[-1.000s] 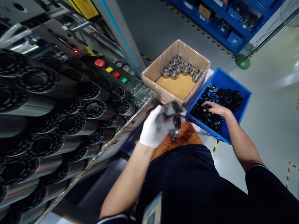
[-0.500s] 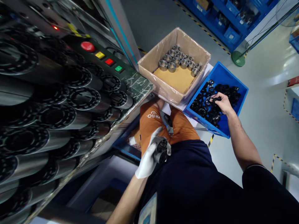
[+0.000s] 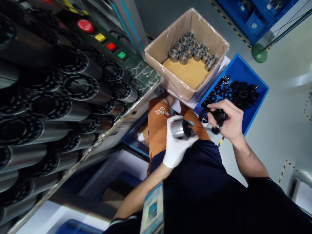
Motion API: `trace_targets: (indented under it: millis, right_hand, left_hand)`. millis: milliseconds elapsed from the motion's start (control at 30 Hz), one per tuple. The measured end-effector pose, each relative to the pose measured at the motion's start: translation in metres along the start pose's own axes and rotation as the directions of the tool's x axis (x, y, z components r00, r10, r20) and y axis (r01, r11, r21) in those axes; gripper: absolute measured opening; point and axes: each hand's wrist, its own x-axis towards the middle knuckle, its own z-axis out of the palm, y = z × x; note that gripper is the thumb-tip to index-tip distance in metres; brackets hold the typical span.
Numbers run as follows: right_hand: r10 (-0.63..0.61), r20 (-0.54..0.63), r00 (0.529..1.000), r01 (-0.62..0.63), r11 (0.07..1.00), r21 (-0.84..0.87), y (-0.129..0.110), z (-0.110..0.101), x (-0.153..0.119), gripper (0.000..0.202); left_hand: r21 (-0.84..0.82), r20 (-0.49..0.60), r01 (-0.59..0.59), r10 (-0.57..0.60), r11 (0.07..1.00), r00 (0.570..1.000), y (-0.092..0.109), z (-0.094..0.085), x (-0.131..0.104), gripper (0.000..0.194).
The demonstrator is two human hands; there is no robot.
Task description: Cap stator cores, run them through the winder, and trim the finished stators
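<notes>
A short metal cylinder [image 3: 179, 129] with a dark end is held in the left hand [image 3: 176, 146], which is covered by a white glove; the gloved fingers are curled round the cylinder's body, so the hand is closed on it, above the lap and the orange shorts [image 3: 158, 126]. Just to the right of it, the bare right hand [image 3: 227, 120] is seen with its fingers drawn together on a few black ring-shaped parts [image 3: 216, 116], which are pinched between thumb and fingertips; how many are held cannot be told. The two hands are near each other but are not touching, and the black parts are kept just beside the dark end of the cylinder, apart from it. Behind the right hand a blue bin [image 3: 258, 97] is placed, in which a heap of similar black rings [image 3: 240, 92] is lying. Next to the bin, on its left, a cardboard box [image 3: 156, 53] lined with clear plastic is set; shiny metal sleeves [image 3: 192, 48] are stood upright in rows at its far end, and a bare brown sheet is shown in front of them. On the left of the view a sloped rack [image 3: 60, 107] is filled with long rows of cylinders lying on their sides, dark toothed ends turned outward. Above the rack a panel is fitted with a round red button [image 3: 84, 26] and small yellow, red and green buttons [image 3: 110, 46]. A badge [image 3: 152, 209] is hung at the person's chest.
</notes>
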Motion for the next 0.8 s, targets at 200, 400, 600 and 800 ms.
trace_targets:
  millis: [200, 400, 600, 800]
  right_hand:
    - [-0.141, 0.130, 0.981, 0.094, 0.945, 0.312, -0.051, 0.004, -0.004, 0.027]
    - [-0.171, 0.340, 0.925, -0.064, 0.811, 0.582, -0.033, 0.007, -0.002, 0.014]
    - [-0.211, 0.274, 0.938, 0.098, 0.922, 0.375, -0.052, -0.008, -0.006, 0.015]
    - [-0.217, 0.226, 0.949, 0.171, 0.963, 0.207, -0.067, -0.007, -0.007, 0.022]
  left_hand:
    - [0.264, -0.080, -0.239, 0.268, 0.934, 0.960, 0.019, 0.007, 0.003, 0.069]
    - [0.058, -0.063, -0.145, 0.149, 0.988, 0.987, 0.010, -0.011, 0.005, 0.095]
    - [-0.227, -0.046, 0.038, -0.050, 0.973, 0.998, 0.026, 0.009, 0.003, 0.074]
    - [-0.198, 0.009, 0.019, -0.018, 0.980, 1.000, 0.027, 0.007, -0.005, 0.052]
